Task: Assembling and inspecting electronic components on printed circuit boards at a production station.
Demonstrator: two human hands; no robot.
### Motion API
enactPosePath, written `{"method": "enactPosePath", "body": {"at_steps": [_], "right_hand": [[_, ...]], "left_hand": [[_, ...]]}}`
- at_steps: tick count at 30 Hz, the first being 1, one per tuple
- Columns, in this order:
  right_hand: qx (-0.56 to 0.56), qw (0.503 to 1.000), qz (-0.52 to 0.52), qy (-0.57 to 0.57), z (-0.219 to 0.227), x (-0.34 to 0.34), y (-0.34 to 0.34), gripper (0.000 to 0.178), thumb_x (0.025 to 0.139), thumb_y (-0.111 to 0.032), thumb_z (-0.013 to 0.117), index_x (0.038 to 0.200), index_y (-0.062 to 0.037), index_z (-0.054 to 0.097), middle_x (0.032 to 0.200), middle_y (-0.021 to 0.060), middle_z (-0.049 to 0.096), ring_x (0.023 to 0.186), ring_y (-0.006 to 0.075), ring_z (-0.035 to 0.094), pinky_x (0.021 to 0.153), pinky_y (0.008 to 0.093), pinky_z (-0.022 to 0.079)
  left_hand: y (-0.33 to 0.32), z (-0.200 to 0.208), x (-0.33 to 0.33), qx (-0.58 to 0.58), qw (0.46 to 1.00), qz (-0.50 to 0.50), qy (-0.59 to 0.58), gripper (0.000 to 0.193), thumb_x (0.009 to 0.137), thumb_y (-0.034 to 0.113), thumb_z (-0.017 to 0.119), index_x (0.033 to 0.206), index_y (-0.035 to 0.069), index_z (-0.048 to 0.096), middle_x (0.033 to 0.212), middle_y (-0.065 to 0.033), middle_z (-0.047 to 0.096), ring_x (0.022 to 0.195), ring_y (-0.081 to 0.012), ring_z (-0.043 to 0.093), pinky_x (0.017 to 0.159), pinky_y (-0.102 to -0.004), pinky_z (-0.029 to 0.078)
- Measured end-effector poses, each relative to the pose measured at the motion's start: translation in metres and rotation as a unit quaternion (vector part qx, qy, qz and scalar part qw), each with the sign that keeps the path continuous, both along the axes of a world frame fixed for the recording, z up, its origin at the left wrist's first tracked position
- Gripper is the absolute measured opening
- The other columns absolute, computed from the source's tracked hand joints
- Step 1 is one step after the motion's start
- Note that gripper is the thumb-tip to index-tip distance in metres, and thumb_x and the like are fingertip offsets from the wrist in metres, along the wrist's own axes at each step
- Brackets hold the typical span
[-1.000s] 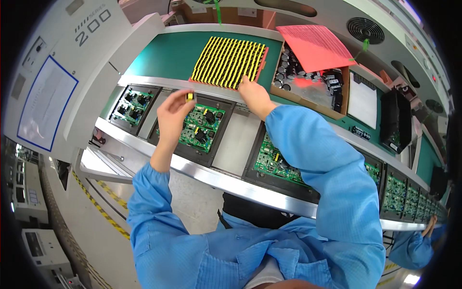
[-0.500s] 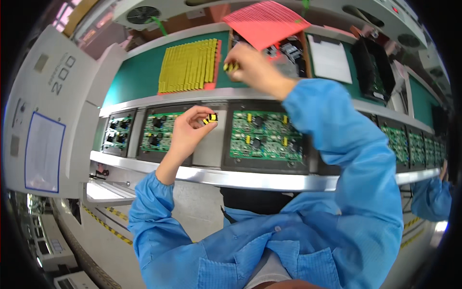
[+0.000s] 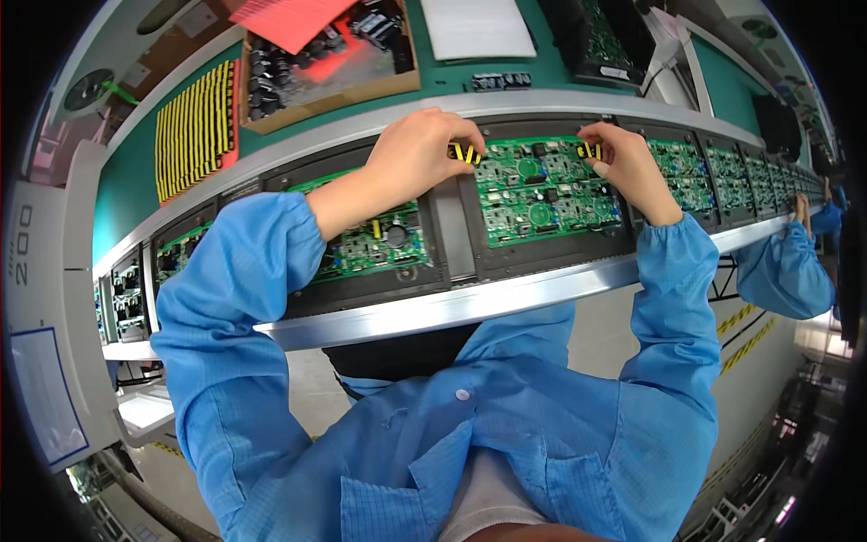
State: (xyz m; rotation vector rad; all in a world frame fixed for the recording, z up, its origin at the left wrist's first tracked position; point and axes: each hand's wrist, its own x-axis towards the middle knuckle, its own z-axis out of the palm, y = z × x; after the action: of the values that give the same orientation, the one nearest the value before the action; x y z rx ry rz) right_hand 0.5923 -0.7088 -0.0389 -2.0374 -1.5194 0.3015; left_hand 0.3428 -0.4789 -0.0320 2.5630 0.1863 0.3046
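Note:
Over the far left corner of a green circuit board (image 3: 553, 195) in a black frame, my left hand (image 3: 411, 149) is closed, gripping small black-and-yellow electronic components (image 3: 465, 154) in its fingertips. My right hand (image 3: 632, 167) pinches another black-and-yellow component (image 3: 589, 151) at the board's far right edge. Whether that piece touches the board, I cannot tell. Below my left wrist lies a second circuit board (image 3: 384, 242), partly hidden by the arm; it bears a yellow component and a dark round part.
Rows of black-and-yellow components (image 3: 194, 131) lie on a red sheet at the back left. Beside them stands a cardboard box (image 3: 339, 98) of dark parts. A white pad (image 3: 479, 29) and a black bin (image 3: 601, 41) sit farther right. Another person's sleeve (image 3: 790, 271) shows at the far right.
The view has swung to the right. My right hand has come down from the parts box to the bare-looking board, and my left hand has moved right to that board's left corner.

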Motion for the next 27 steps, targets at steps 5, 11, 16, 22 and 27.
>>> {"method": "enactPosePath", "body": {"at_steps": [5, 11, 16, 22, 27], "right_hand": [[0.04, 0.999, 0.001, -0.018, -0.029, 0.018, -0.003, 0.037, 0.078, 0.006, 0.077, 0.113, -0.0025, 0.069, 0.084, 0.0094, 0.064, 0.07, 0.0188, 0.055, 0.066, 0.0324, 0.049], [0.051, 0.998, 0.008, -0.037, -0.037, 0.018, -0.002, 0.035, 0.078, 0.005, 0.077, 0.111, -0.0038, 0.071, 0.088, 0.0106, 0.066, 0.072, 0.0225, 0.059, 0.068, 0.0343, 0.051], [0.061, 0.995, 0.016, -0.083, -0.041, 0.017, 0.0, 0.034, 0.079, 0.005, 0.075, 0.111, -0.002, 0.07, 0.101, 0.0152, 0.071, 0.091, 0.0318, 0.07, 0.082, 0.0387, 0.057], [0.059, 0.991, 0.007, -0.118, -0.041, 0.013, 0.0, 0.032, 0.079, 0.004, 0.075, 0.11, -0.0013, 0.07, 0.104, 0.0155, 0.071, 0.095, 0.0335, 0.07, 0.085, 0.0398, 0.057], [0.062, 0.991, 0.006, -0.118, -0.045, 0.014, 0.002, 0.031, 0.081, 0.003, 0.076, 0.111, -0.0013, 0.07, 0.103, 0.015, 0.071, 0.092, 0.0325, 0.07, 0.083, 0.0394, 0.057]], "left_hand": [[-0.016, -0.011, 0.037, 0.126, 0.991, -0.016, 0.037, 0.024, 0.08, 0.026, 0.082, 0.102, 0.017, 0.075, 0.092, -0.0012, 0.074, 0.1, -0.026, 0.065, 0.081, -0.0428, 0.055], [-0.017, -0.026, 0.051, 0.174, 0.983, -0.056, 0.03, 0.023, 0.08, 0.026, 0.082, 0.101, 0.017, 0.077, 0.093, 0.0025, 0.074, 0.097, -0.0231, 0.064, 0.08, -0.0401, 0.055], [-0.019, -0.03, 0.058, 0.191, 0.979, -0.069, 0.012, 0.026, 0.079, 0.027, 0.082, 0.103, 0.018, 0.078, 0.093, 0.0033, 0.074, 0.097, -0.0221, 0.064, 0.081, -0.0396, 0.056], [-0.021, -0.03, 0.066, 0.206, 0.976, -0.074, 0.019, 0.025, 0.079, 0.026, 0.082, 0.102, 0.017, 0.079, 0.093, 0.0029, 0.074, 0.096, -0.0228, 0.065, 0.08, -0.0394, 0.056], [-0.019, -0.035, 0.066, 0.221, 0.97, -0.096, 0.015, 0.028, 0.079, 0.025, 0.081, 0.105, 0.013, 0.078, 0.094, -0.0013, 0.073, 0.098, -0.0242, 0.066, 0.083, -0.04, 0.057]]}}
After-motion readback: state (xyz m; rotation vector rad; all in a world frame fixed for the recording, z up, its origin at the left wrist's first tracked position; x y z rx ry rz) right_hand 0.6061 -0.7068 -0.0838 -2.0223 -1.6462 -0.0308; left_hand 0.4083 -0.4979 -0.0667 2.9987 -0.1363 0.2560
